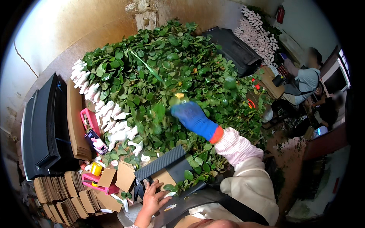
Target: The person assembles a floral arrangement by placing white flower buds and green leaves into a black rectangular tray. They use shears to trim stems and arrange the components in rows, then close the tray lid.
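My left hand (154, 200) is bare, its fingers stretched out and apart, near the edge of my dark apron (182, 201) and beside a grey ridged board (161, 162). My right hand (194, 120) wears a blue glove with an orange cuff and reaches over a large heap of leafy green stems (205, 72). Motion blurs its fingers, and blurred leaves lie just left of them, so a hold cannot be made out. A small yellow bloom (179, 95) shows above the glove. White-wrapped flower heads (112, 114) line the heap's left side.
Stacked cardboard pieces (62, 195), a pink tape dispenser (100, 184), a phone (96, 142) and black plastic sheets (47, 125) stand at left. A black sheet (235, 49) lies behind the heap. At right a person (306, 81) sits by another wrapped pile (258, 36).
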